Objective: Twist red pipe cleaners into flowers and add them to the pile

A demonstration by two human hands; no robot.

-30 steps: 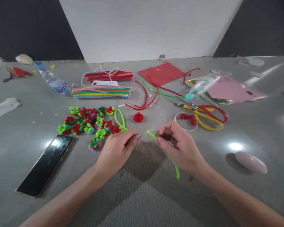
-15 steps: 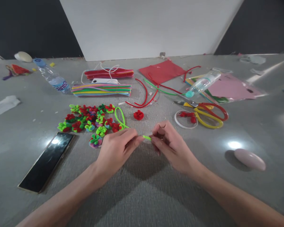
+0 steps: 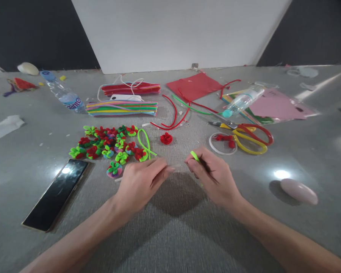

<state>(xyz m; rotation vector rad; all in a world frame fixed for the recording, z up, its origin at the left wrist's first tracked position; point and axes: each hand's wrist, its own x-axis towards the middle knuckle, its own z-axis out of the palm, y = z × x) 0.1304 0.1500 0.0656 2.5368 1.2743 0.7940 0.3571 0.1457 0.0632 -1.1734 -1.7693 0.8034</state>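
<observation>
My right hand is closed in a pinch on a short lime-green pipe cleaner, whose upper end sticks out above the thumb. Across a small gap, my left hand has its thumb and fingers pressed together. A pale, blurred sliver shows at its fingertips, too smeared to name. Beyond the left hand lies a looped lime-green pipe cleaner. A small red pipe-cleaner flower sits on the table ahead of both hands. Many red, green and multicoloured pipe-cleaner flowers are clustered to the left.
A phone lies at left, near a water bottle. Pipe-cleaner bundles and a red sheet are farther back. Scissors, a white ring and a second bottle lie right, beyond a pinkish oval object.
My hands have drawn slightly apart. The green piece that spanned between the fingertips is now in my right hand alone, its end pointing up.
</observation>
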